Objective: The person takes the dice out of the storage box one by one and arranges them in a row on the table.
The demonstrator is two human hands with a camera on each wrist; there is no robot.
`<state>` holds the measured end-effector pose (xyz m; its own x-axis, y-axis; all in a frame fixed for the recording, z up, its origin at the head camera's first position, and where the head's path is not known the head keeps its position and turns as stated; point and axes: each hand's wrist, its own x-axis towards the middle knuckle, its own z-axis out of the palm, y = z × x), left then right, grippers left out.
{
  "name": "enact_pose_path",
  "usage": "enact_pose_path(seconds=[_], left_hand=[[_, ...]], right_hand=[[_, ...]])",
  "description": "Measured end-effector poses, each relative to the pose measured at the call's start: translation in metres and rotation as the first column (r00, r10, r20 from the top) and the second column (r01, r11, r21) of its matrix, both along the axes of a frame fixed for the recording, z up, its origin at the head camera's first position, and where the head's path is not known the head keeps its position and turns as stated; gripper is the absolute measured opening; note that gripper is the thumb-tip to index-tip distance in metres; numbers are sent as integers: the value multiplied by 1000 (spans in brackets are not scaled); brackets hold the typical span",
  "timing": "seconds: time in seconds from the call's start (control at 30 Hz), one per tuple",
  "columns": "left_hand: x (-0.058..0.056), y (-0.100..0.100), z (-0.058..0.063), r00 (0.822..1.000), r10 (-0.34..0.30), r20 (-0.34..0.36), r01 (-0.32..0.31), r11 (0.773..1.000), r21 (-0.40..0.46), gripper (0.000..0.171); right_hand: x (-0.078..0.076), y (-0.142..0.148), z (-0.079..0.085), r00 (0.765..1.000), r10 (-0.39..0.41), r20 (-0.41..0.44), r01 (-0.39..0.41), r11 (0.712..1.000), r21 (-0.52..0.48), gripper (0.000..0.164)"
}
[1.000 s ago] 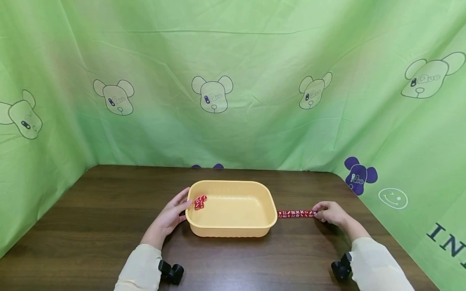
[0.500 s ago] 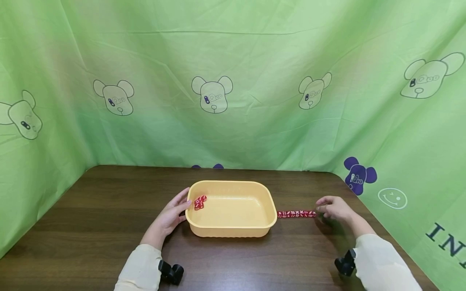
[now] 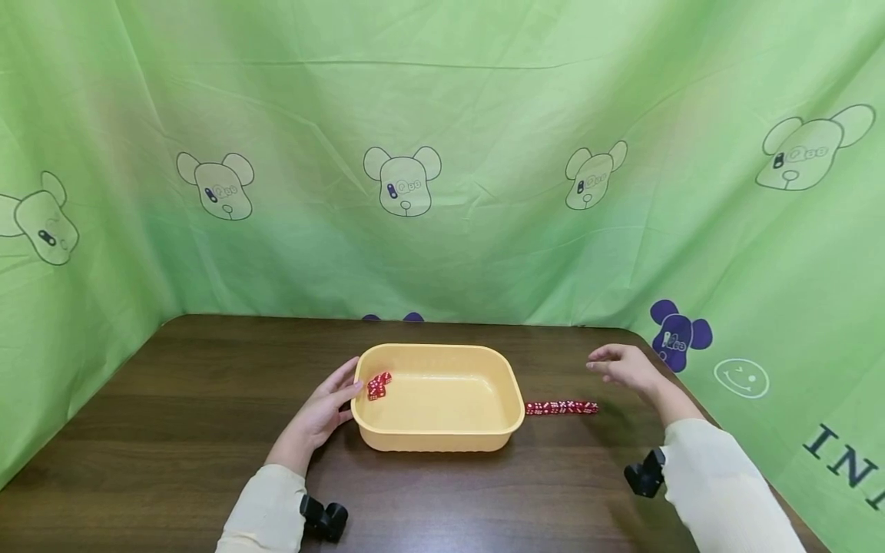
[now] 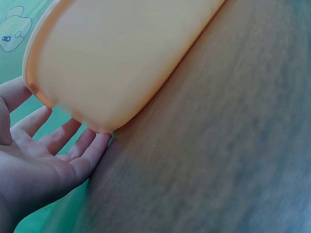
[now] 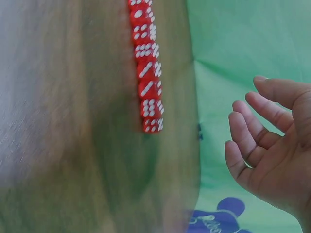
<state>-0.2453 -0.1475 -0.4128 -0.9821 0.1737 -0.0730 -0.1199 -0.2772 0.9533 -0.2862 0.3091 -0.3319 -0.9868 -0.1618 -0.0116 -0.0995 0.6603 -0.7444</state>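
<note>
A pale yellow plastic basin (image 3: 442, 442) stands on the table, with several red dice (image 3: 377, 386) at the left end inside it. My left hand (image 3: 323, 411) holds that end, thumb over the rim and fingers against the outer wall. The left wrist view shows the fingertips (image 4: 99, 138) touching the wall under the rim. From the basin's right side a straight row of red dice (image 3: 561, 408) runs rightward, side by side on the wood. My right hand (image 3: 628, 370) hovers behind and right of the row's end, fingers loosely bent and holding nothing.
The dark wooden table (image 3: 207, 430) ends at a green printed cloth (image 3: 408, 261) hanging at the back and both sides. A black wrist camera (image 3: 323, 518) sits on the left sleeve, another on the right.
My right hand has let go of the last die in the row, lifted, and moved back toward the cloth. The left hand and basin stay put.
</note>
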Motion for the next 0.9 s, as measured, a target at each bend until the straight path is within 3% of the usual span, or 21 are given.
enact_pose_path(seconds=[0.37, 0.9], left_hand=[[0, 0, 0, 1000, -9, 0, 9, 1000, 7, 54], [1, 0, 0, 1000, -6, -6, 6, 1000, 16, 54]], right_hand=[[-13, -33, 9, 1000, 8, -9, -9, 999, -51, 35], [-29, -92, 6, 998, 62, -22, -64, 993, -100, 33]])
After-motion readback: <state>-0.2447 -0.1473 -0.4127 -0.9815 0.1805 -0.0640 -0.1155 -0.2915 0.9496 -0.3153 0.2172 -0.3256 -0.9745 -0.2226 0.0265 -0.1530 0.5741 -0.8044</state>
